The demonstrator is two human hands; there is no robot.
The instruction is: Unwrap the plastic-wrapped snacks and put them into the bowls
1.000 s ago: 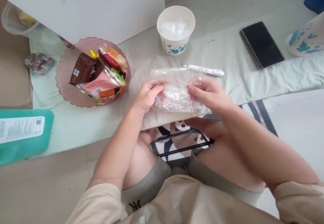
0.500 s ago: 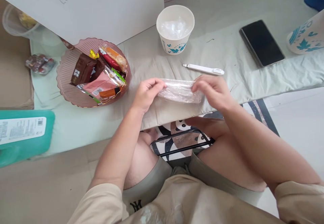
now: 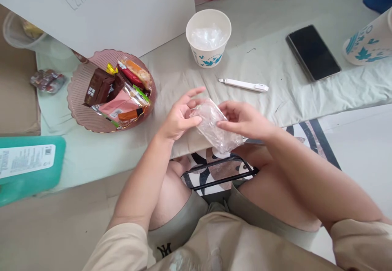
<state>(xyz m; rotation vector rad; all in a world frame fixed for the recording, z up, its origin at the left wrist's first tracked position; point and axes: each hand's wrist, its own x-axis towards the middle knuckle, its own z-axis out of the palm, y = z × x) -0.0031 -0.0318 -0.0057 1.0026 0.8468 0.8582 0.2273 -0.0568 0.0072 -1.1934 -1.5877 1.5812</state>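
Indoors, both hands (image 3: 180, 118) (image 3: 245, 120) pinching a folded clear bag (image 3: 216, 128) over the cloth-covered table (image 3: 275, 71).

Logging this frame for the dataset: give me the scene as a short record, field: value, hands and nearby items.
left hand: grips the upper end of a folded clear plastic bag
right hand: pinches the same bag from its right side
bag position: over the near table edge, lower end hanging past it
pink plate: left of the hands, filled with wrapped snacks
paper cup: behind the hands, clear plastic inside
white pen: between cup and hands
phone: far right, screen dark
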